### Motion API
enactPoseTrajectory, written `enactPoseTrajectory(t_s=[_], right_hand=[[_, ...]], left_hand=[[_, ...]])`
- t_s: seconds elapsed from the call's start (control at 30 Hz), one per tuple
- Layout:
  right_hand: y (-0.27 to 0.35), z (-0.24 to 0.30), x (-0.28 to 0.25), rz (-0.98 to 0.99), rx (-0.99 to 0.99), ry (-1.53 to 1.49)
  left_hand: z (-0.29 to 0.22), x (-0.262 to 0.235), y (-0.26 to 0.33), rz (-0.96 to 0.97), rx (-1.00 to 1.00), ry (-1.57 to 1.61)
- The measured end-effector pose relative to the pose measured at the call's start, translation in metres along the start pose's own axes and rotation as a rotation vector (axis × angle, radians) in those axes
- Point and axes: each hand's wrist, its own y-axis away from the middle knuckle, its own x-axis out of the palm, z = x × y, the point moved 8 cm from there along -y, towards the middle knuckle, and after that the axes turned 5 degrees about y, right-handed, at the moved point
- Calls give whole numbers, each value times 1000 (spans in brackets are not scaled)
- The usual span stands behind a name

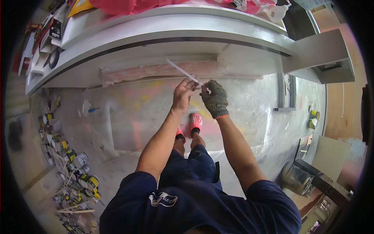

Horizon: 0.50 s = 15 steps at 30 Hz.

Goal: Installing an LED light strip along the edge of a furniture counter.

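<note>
A thin white strip (180, 70) slants up and to the left from between my hands, in front of my body. My bare left hand (182, 94) pinches it near its lower end. On my right hand (215, 98) is a dark grey knitted glove with an orange edge at the cuff; its bare fingertips close on the strip's lower end. Whether the strip is plastic or tape, I cannot tell. Beyond the hands stands a long pale grey bench-like unit (163, 35), with a pinkish wrapped bundle (156, 72) low along its underside.
Many paint cans (81, 160) and wooden sticks crowd the left side. A blue-handled tool (93, 110) lies on the paint-stained floor (128, 117). On the right are a grey frame (286, 93), two cans (313, 119) and a drum-like container (297, 178). Red plastic (128, 6) covers the unit's top.
</note>
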Motion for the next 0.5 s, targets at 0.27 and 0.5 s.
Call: enactPoseTrajectory(t_s=[0.27,0.5], right_hand=[[10,-75,-20,99,90,170],[-4,-9,-36,-114,-148,-1]], left_hand=[[12,30,-4,-3,-16,-16],[4,44,-3,-14,22,32]])
